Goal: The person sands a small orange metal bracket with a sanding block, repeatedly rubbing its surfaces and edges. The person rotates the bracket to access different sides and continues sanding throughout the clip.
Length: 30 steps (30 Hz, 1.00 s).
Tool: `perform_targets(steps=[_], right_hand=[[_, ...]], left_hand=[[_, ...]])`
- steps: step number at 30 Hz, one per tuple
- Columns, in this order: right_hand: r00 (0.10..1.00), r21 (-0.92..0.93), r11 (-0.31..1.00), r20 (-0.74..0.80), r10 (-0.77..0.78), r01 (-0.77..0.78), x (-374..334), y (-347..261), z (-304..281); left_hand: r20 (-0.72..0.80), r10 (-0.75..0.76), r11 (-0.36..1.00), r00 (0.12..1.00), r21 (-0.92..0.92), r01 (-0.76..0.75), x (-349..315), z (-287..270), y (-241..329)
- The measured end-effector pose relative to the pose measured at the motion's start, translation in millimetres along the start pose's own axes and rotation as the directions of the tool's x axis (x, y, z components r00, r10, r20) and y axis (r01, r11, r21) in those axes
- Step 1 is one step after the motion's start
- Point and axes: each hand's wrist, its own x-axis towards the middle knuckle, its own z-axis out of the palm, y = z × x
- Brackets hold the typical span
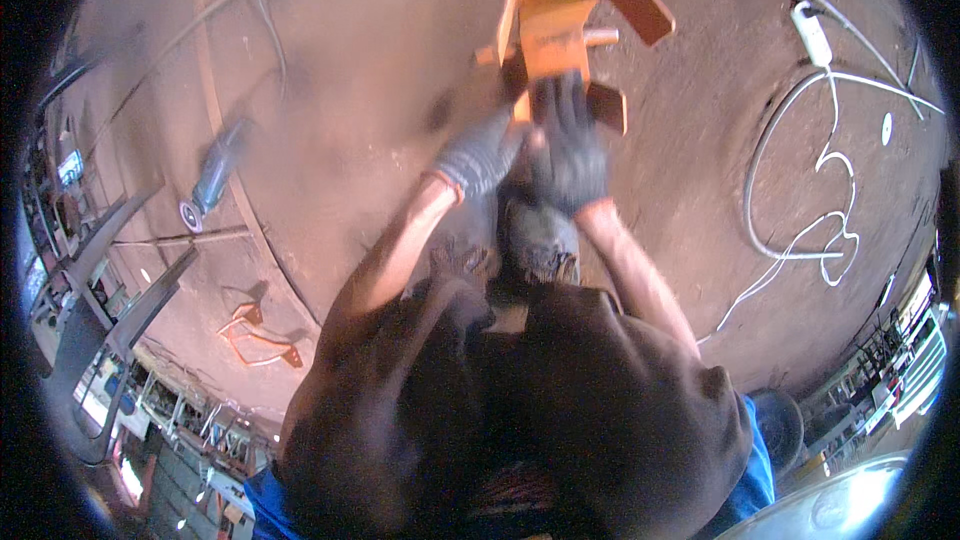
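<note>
An orange bent-metal bracket (pixel 553 35) with angled side plates lies on the brown ground in front of me, with a short rod sticking out on each side. My right hand (pixel 570 152), in a dark grey knit glove with an orange cuff, rests on the bracket's near end, fingers stretched forward. Close beside it, my left hand (pixel 478 157) in a matching glove points toward the bracket's near left edge. Its fingertips are blurred and partly hidden, so its grip cannot be made out. My shoes, one of them a worn grey shoe (pixel 540 237), are just below the hands.
An angle grinder (pixel 213 172) lies at the left. A smaller orange metal frame (pixel 258 336) sits nearer on that side. At the right are a white power socket (pixel 812 35), looped white cable (pixel 752 175) and a white disc (pixel 887 128). Dark metal bars (pixel 140 305) stand at the left edge.
</note>
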Motion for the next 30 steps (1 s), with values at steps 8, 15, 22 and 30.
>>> perform_targets(steps=[8, 15, 22, 30], right_hand=[[1.000, -0.026, 0.999, 0.020, -0.018, 0.019, -18.1, 5.2, 9.6], [0.999, 0.046, 0.998, 0.022, -0.046, 0.045, -3.5, 5.5, -0.7], [0.999, 0.047, 0.998, 0.031, -0.042, 0.041, 34.1, 7.8, -9.4], [0.997, 0.088, 0.995, 0.061, -0.048, 0.042, 22.8, 1.9, -3.1]], left_hand=[[-0.098, 0.089, 0.995, 0.991, -0.037, -0.093, 7.6, 4.6, -7.8], [-0.029, 0.114, 0.990, 0.993, -0.077, -0.116, 5.9, -0.7, -7.1], [-0.041, 0.122, 0.978, 0.992, -0.167, -0.127, 5.9, 6.3, -4.1], [-0.128, 0.160, 0.975, 0.979, -0.132, -0.177, 18.5, 28.1, -46.2]])
